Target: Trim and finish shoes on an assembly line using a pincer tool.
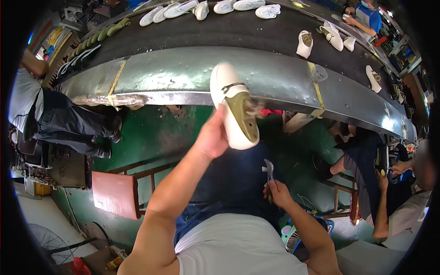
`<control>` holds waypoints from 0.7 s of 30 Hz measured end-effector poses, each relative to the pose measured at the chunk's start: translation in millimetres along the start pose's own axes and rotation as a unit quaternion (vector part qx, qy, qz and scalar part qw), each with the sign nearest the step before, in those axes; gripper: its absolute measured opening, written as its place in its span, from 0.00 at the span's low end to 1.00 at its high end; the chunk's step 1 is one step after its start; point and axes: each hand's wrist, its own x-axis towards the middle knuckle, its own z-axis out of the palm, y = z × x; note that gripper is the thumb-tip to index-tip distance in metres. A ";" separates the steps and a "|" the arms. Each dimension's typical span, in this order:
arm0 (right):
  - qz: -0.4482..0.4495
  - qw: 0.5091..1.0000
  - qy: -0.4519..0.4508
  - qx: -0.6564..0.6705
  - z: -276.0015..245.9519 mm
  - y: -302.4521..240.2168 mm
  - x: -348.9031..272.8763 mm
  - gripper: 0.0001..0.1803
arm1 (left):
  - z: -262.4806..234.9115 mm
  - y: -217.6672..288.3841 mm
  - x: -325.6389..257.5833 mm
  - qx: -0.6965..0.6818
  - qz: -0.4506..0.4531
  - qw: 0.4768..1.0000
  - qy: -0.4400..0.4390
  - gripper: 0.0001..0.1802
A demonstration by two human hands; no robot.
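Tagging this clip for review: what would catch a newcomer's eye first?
Likely the cream and olive shoe in the left hand, near picture centre. Next, the metal tool in the right hand, lower down, then the white shoes along the far edge of the dark worktop.

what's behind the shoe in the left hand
Behind the shoe are the metal bench edge and green floor, with blue trousers by its lower end. Whatever the shoe and left hand directly cover can't be seen.

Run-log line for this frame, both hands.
left hand: holds white-and-olive shoe | right hand: holds metal-headed tool, apart from shoe | dark bench: other shoes on top
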 end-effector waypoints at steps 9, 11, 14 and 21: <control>0.016 1.000 -0.002 -0.023 1.2 -4.3 -2.6 0.23 | 5.0 26.9 18.4 -0.048 -0.056 0.996 -0.049 0.34; 0.009 0.999 -0.006 -0.030 -0.2 -3.2 -0.6 0.23 | 1.9 25.4 23.3 -0.047 -0.058 0.996 -0.043 0.34; 0.005 0.999 -0.006 -0.037 -1.0 -1.4 -0.5 0.24 | -0.1 20.5 24.0 -0.043 -0.044 0.997 -0.039 0.33; 0.011 1.000 -0.003 -0.025 -4.0 -3.1 1.7 0.23 | -7.9 14.2 24.9 -0.043 -0.035 0.998 -0.027 0.32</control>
